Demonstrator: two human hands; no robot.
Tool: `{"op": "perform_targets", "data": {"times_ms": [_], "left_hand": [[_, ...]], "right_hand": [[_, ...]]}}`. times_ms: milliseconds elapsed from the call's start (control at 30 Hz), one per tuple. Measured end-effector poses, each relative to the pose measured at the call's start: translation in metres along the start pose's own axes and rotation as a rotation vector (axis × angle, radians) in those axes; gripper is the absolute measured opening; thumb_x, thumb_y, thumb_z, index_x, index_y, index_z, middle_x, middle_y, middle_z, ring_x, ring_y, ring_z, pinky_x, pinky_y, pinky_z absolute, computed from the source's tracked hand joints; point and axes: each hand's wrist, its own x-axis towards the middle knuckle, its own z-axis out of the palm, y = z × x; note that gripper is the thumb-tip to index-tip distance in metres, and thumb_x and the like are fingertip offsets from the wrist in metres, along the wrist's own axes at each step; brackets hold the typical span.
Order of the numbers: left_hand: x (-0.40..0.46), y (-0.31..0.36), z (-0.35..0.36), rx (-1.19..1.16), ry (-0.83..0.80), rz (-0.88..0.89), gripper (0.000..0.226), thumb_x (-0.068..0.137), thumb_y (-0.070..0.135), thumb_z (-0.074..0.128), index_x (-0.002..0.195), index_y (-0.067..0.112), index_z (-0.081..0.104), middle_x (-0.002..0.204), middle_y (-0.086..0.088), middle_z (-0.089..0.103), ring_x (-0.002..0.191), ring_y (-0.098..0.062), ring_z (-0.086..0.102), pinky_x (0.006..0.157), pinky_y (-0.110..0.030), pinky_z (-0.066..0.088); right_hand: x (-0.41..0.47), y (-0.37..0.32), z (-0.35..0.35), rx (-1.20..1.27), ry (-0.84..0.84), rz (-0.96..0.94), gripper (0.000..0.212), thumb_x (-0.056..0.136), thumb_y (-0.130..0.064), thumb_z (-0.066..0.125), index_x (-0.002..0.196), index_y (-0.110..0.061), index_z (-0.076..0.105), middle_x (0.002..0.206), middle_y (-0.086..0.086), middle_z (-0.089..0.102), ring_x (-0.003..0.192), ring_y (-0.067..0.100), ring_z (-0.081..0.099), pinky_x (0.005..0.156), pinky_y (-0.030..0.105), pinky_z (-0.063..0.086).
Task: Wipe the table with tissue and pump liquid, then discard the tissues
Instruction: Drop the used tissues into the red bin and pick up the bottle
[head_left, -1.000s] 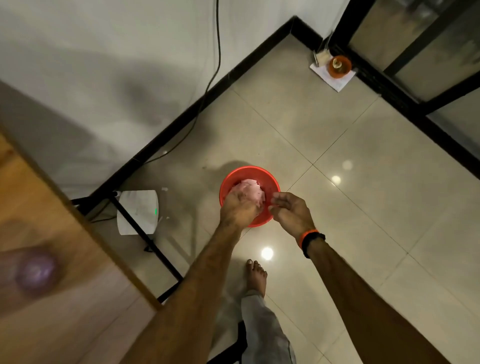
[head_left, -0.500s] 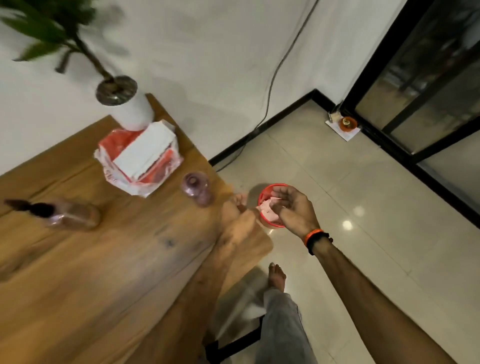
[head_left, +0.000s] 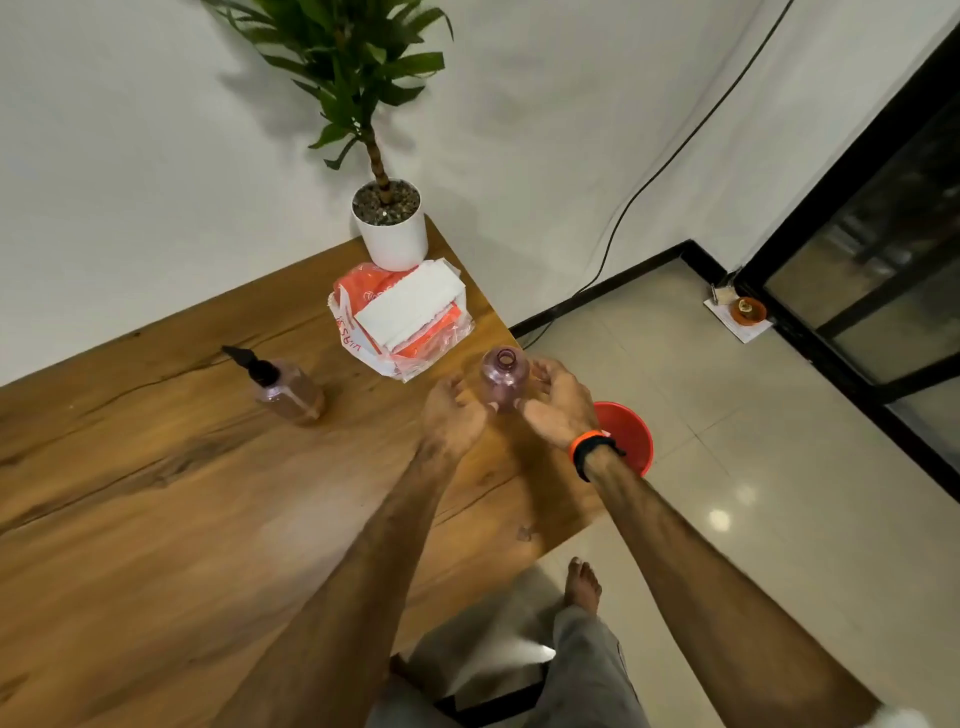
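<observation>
White-walled corner room, pale glossy tile floor (head_left: 779, 467), black skirting, dark glass door at right; a black cable runs down the wall. Brown wood-grain table (head_left: 156, 519) fills the left and centre, its corner pointing toward the door. At the table's far end, a leafy green plant in a white round pot (head_left: 392, 228), and just in front of it an orange-and-clear plastic pack of white tissues (head_left: 402, 317), top sheet exposed. On the floor past the table edge, a red round plastic bin (head_left: 631, 434), partly hidden behind the right wrist; contents not visible from here. Left of centre on the table, a clear pinkish bottle with a black pump top (head_left: 285, 389), standing, untouched. Near the table corner, a small capless pink translucent bottle (head_left: 504, 382), mouth open upward, between both hands. Right hand (head_left: 558, 402), orange and black bands at the wrist, has fingers curled round the bottle's right side; left hand (head_left: 452, 415) sits against its left side, fingers bent toward it, though whether they actually grip cannot be told. Judgement: the step looks like handling this open bottle, with the pump bottle and fresh tissues within reach for wiping. To do it well: keep the open mouth upright, steady the base with one hand, avoid squeezing the thin wall, and set it clear of the table edge above the bin
</observation>
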Motion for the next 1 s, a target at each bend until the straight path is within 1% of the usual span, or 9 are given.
{"op": "perform_targets", "data": {"times_ms": [100,200,300,467,533,633,733,900,1000], "left_hand": [[0.004,0.002,0.003,0.059,-0.069,0.043,0.075,0.083,0.002,0.071,0.149,0.015,0.036,0.15,-0.004,0.044,0.136,-0.022,0.043,0.104,-0.037,0.046],[0.006,0.003,0.007,0.028,-0.098,0.068,0.069,0.08,-0.002,0.071,0.142,0.014,0.045,0.14,-0.003,0.054,0.117,-0.012,0.052,0.082,-0.018,0.048],[0.006,0.007,0.016,0.028,-0.088,0.089,0.064,0.079,-0.005,0.071,0.136,0.013,0.05,0.129,-0.002,0.06,0.107,-0.01,0.054,0.077,-0.016,0.045],[0.016,0.019,0.056,0.005,-0.157,0.125,0.04,0.079,-0.002,0.072,0.108,0.023,0.059,0.094,0.014,0.062,0.076,0.004,0.063,0.054,-0.008,0.047],[0.022,0.021,0.084,-0.018,-0.188,0.118,0.038,0.079,-0.004,0.072,0.097,0.027,0.058,0.097,0.008,0.066,0.079,0.004,0.068,0.064,-0.013,0.055],[0.033,0.02,0.132,0.037,-0.23,0.099,0.051,0.074,-0.003,0.076,0.116,0.019,0.058,0.112,0.002,0.064,0.106,-0.015,0.064,0.091,-0.031,0.054],[0.051,0.008,0.18,0.065,-0.254,0.08,0.045,0.073,-0.003,0.074,0.111,0.016,0.059,0.102,0.007,0.065,0.101,-0.012,0.062,0.089,-0.025,0.051],[0.091,-0.03,0.248,0.16,-0.282,-0.015,0.041,0.069,0.004,0.077,0.107,0.013,0.065,0.109,-0.005,0.072,0.103,-0.02,0.067,0.092,-0.031,0.054],[0.124,-0.063,0.287,0.218,-0.281,-0.079,0.039,0.071,-0.001,0.074,0.108,0.006,0.065,0.113,-0.013,0.07,0.104,-0.028,0.066,0.095,-0.037,0.052]], "right_hand": [[0.005,-0.004,0.004,0.013,-0.013,0.019,0.057,0.078,-0.007,0.069,0.131,-0.022,0.054,0.129,0.002,0.062,0.12,0.022,0.056,0.103,0.036,0.046],[0.007,0.0,0.005,0.075,-0.016,0.021,0.052,0.079,-0.007,0.07,0.126,-0.023,0.058,0.119,-0.004,0.066,0.111,0.015,0.06,0.097,0.028,0.047],[0.008,0.006,-0.001,0.125,0.021,0.016,0.045,0.079,-0.006,0.071,0.119,-0.024,0.062,0.101,-0.011,0.065,0.104,0.013,0.063,0.089,0.025,0.049],[0.018,0.024,-0.036,0.198,0.14,-0.009,0.047,0.078,-0.009,0.073,0.122,-0.022,0.062,0.111,-0.009,0.067,0.101,0.008,0.063,0.087,0.026,0.053],[0.023,0.038,-0.058,0.194,0.194,-0.018,0.049,0.078,-0.004,0.071,0.123,-0.02,0.061,0.107,-0.01,0.068,0.09,-0.004,0.062,0.075,0.012,0.051],[0.037,0.065,-0.088,0.228,0.26,0.028,0.048,0.077,-0.001,0.071,0.121,-0.019,0.064,0.098,-0.014,0.068,0.08,-0.012,0.062,0.063,0.001,0.045],[0.055,0.1,-0.113,0.24,0.3,0.095,0.046,0.077,-0.001,0.07,0.12,-0.018,0.065,0.106,-0.007,0.071,0.087,-0.004,0.065,0.07,0.005,0.046],[0.092,0.175,-0.13,0.24,0.286,0.202,0.044,0.078,-0.001,0.068,0.117,-0.019,0.066,0.101,-0.009,0.07,0.095,0.006,0.067,0.074,0.006,0.049],[0.12,0.227,-0.128,0.227,0.234,0.291,0.042,0.079,-0.003,0.066,0.118,-0.02,0.066,0.104,-0.007,0.071,0.098,0.01,0.067,0.085,0.021,0.054]]}}
